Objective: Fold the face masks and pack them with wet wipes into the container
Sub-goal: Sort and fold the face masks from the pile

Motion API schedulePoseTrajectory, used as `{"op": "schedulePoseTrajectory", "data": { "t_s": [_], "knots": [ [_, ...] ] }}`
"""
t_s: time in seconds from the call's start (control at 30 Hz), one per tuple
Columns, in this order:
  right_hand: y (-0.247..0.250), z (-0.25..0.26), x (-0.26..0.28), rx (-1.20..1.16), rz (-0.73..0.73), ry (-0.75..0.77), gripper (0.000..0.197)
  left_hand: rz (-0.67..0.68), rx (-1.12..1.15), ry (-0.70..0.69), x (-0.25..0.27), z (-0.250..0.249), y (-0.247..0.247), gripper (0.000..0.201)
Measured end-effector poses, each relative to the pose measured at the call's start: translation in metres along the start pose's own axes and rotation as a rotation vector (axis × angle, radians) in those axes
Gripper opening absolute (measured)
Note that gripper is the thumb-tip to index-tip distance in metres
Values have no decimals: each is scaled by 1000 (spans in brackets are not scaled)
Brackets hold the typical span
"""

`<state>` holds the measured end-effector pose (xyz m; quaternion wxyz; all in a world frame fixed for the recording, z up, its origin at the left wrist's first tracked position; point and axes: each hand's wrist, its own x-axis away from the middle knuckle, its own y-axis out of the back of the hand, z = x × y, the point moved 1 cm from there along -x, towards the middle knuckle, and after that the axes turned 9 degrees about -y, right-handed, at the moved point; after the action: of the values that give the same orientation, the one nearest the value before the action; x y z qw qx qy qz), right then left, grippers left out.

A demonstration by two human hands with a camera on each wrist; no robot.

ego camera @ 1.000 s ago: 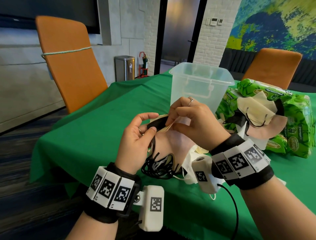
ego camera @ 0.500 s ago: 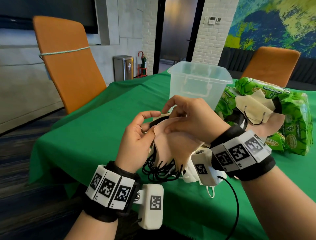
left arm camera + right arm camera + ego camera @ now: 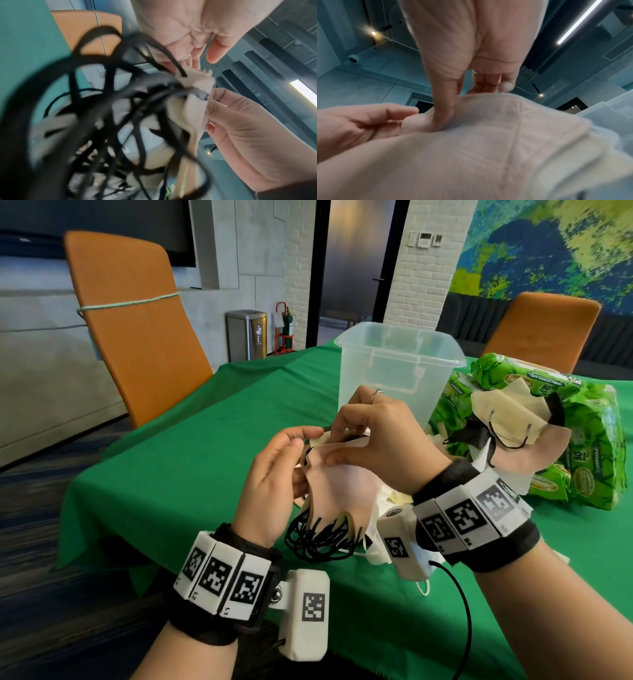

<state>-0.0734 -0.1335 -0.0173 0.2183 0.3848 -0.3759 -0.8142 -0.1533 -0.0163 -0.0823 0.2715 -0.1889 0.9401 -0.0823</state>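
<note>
On the green-clothed worktop [image 3: 191, 460] we hold a bunch of face masks [image 3: 337, 487] above the near edge: pinkish-beige fabric on top, black ear loops [image 3: 318, 539] dangling in a tangle. Our left hand [image 3: 270, 477] grips the bunch; our right hand [image 3: 380, 440] pinches its upper edge. Behind stands the clear container [image 3: 397, 371], seemingly holding nothing. Beside it lie green wet wipes [image 3: 589, 460] packs with loose masks [image 3: 510, 426] on top.

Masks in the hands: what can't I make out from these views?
- Number of masks held: head view, layers overlap, right hand and left hand cover the top edge.
- Ear loops: left wrist view, blurred tangle.
- Container floor: head view, hidden behind the right hand.
- Wet wipes count: masks lie over them.
</note>
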Motion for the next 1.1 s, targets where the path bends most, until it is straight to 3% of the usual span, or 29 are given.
{"op": "schedulePoseTrajectory", "data": {
  "t_s": [0.23, 0.4, 0.47, 0.7, 0.97, 1.1],
  "knots": [
    [-4, 0, 6, -54, -82, 129, 12, -24, 61, -3, -2, 0, 2, 15],
    [3, -2, 11, -251, -29, 1, 20, -17, 34, 9, -2, 3, 5, 33],
    [6, -5, 9, -280, 1, -80, 27, -13, 22, 1, -2, 1, 4, 29],
    [8, -4, 2, -180, 61, -185, 38, 37, -43, -62, -1, -1, 2, 39],
    [5, -1, 7, -237, -29, -130, 19, 24, 9, -30, 1, 1, 6, 39],
    [3, -3, 8, -205, -73, -65, 21, 46, -10, -32, 2, -2, 4, 38]
  ]
}}
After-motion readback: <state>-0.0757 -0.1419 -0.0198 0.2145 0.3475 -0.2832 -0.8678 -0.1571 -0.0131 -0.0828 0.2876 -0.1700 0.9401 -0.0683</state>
